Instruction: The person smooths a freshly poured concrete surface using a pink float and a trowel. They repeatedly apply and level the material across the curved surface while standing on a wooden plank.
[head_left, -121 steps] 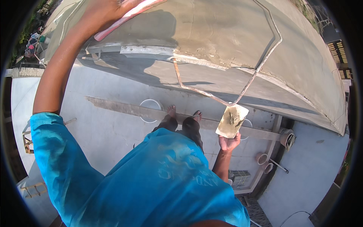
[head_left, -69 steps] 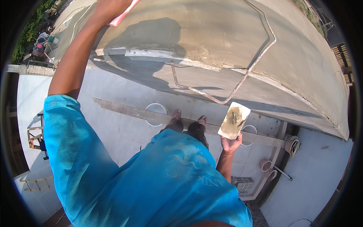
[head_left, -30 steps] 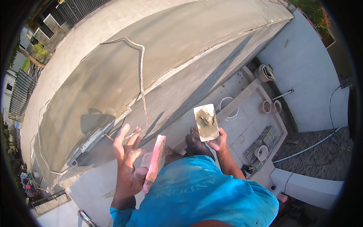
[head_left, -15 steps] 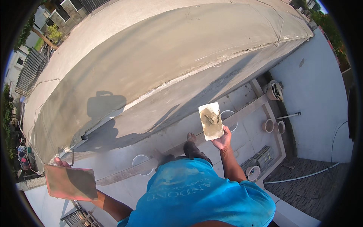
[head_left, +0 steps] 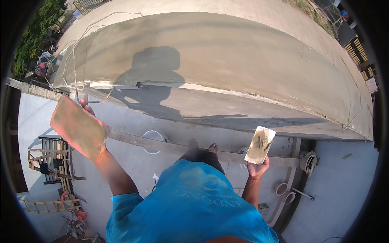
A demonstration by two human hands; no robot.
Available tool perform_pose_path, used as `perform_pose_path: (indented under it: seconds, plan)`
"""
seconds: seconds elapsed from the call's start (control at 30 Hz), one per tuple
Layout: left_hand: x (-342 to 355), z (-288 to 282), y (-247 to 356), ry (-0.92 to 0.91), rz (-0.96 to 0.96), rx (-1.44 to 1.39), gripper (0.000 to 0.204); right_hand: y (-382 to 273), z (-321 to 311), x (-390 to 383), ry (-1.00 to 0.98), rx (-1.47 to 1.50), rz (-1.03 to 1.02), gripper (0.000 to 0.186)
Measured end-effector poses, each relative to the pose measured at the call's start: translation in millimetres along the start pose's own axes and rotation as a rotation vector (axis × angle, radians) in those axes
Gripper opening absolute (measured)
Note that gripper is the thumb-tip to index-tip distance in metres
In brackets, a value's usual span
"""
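Beyond the blue shirt's (head_left: 194, 202) left side, I have the left forearm (head_left: 117, 174) angled outward; on my feed, its hand (head_left: 85, 104) shows only fingers, the rest hidden. Off the shirt's right, the right forearm (head_left: 252, 191) rises nearly straight to a gripping right hand (head_left: 259, 167). Both feet (head_left: 213, 148) show ahead of the shirt.

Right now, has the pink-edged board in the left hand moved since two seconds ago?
Yes. Against the wet-looking surface's white edge, the pink-edged board has gone from above it in view to below it.
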State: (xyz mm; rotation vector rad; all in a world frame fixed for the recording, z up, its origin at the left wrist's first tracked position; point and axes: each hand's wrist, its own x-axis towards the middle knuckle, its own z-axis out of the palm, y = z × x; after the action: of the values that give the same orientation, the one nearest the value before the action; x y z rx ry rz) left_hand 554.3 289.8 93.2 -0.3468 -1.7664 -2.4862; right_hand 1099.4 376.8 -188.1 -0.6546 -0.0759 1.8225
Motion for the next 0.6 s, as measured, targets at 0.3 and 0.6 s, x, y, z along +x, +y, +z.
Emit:
perform_pose_path:
  seconds: [0.3,0.6]
  plan:
    - [-18.8,27.5,34.5,0.371,-0.011,0.3,0.045,10.6,21.2,-17.1,0.067,-0.016,-0.045,0.056]
    - [61.3,131.8,35.1,-1.011,0.349,0.695,0.041,2.1,16.3,-23.8,0.064,-0.068,-0.067,0.056]
